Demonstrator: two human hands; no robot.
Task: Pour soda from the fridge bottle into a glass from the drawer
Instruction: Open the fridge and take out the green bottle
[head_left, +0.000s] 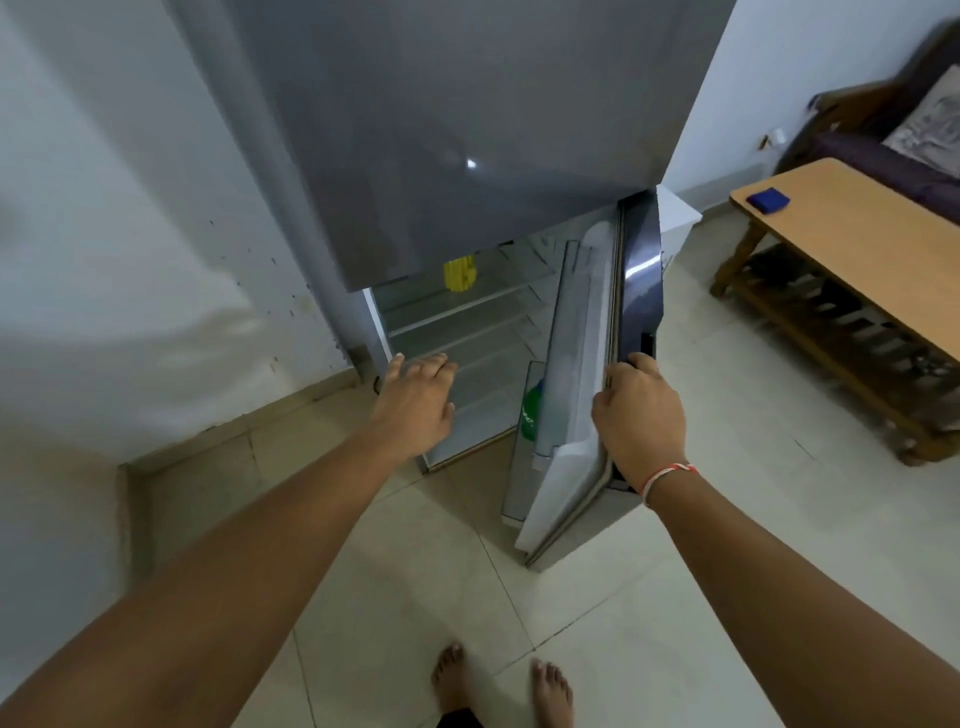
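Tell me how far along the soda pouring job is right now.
Done: the grey fridge's lower door is open. In hand: the right hand grips that door's edge while the open left hand reaches inside; the green plastic bottle sits untouched in the door rack. Left: bottle, glass, pouring; no glass shows.

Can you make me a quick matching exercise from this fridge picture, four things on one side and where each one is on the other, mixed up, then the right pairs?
Things:
1. green bottle
2. yellow item
3. blue object
4. right hand

Places:
A. on the wooden table
B. gripping the edge of the open fridge door
C. in the door's lower rack
D. on an upper shelf inside the fridge

Pairs: 1-C, 2-D, 3-A, 4-B
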